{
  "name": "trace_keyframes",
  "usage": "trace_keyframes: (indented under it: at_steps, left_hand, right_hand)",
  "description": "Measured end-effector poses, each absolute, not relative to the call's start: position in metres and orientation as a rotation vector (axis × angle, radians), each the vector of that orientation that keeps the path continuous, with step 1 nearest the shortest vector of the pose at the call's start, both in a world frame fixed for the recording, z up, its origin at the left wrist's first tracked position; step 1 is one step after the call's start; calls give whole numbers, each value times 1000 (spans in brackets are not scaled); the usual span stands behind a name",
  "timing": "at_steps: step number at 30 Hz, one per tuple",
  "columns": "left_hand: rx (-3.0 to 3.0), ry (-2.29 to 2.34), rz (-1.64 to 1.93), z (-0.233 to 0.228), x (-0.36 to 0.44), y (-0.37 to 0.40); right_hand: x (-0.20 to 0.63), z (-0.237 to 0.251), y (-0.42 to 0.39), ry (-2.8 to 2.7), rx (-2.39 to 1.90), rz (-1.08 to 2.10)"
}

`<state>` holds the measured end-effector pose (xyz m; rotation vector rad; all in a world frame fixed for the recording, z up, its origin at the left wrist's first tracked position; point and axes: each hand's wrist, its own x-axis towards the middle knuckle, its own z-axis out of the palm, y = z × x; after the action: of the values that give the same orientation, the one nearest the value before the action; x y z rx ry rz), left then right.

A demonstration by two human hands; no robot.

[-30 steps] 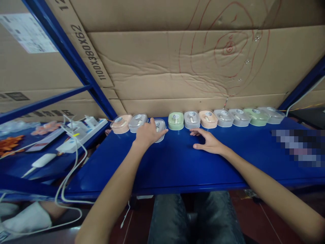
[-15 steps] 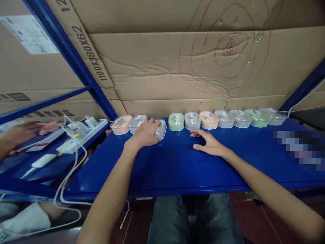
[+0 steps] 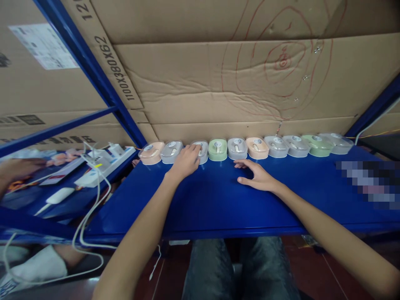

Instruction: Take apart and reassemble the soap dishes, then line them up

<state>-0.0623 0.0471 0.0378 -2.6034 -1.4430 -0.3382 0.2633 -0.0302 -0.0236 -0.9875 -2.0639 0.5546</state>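
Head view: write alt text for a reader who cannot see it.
A person's left hand rests on a grey boxed mouse in a row of pastel cases along the back of a blue table; the right hand lies flat, holding nothing.

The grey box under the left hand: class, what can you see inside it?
The left hand covers most of the grey box. Through its clear lid, only a pale shape and round sticker show at the far end. Everything beneath the hand is hidden.

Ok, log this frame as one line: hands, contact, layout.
left hand: on grey case, in row along cardboard wall | right hand: flat on blue shelf, holding nothing | green case: right of grey case
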Motion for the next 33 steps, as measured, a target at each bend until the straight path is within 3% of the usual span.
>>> trace_keyframes:
  at_steps: [25,33]
  left_hand:
    - [-2455,-1435,-648,25,-62,62]
    - [-2006,-1894,-357,29,-72,55]
  right_hand:
    - [263,-23,-31,-2074,-1011,538]
    - [263,-26,-30,-2062,-998,530]
